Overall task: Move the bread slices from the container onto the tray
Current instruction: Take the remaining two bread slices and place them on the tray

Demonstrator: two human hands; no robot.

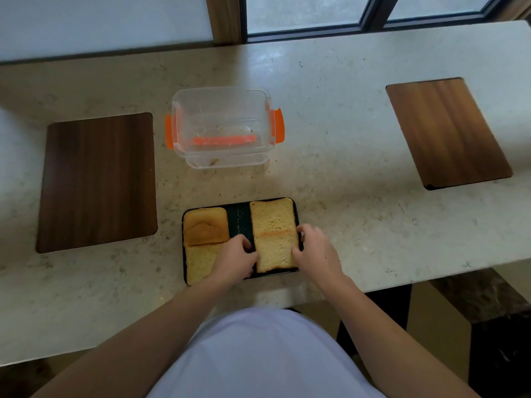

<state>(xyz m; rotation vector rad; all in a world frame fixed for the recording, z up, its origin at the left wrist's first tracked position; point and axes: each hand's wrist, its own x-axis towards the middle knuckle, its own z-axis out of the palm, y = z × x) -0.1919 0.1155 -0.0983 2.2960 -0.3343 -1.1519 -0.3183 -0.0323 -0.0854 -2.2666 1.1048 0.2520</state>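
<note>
A dark tray (240,218) lies near the counter's front edge with several bread slices on it. A browned crust slice (205,226) is at the back left, a pale slice (199,262) in front of it. Two pale slices fill the right side, one at the back (273,216) and one at the front (274,252). My left hand (234,258) and my right hand (314,249) press against the left and right edges of the front right slice. The clear container (222,124) with orange clips stands behind the tray, holding only crumbs.
A dark wooden board (97,182) is set in the stone counter at the left, and another wooden board (448,130) at the right. A window runs along the back. The counter's front edge drops off just below the tray.
</note>
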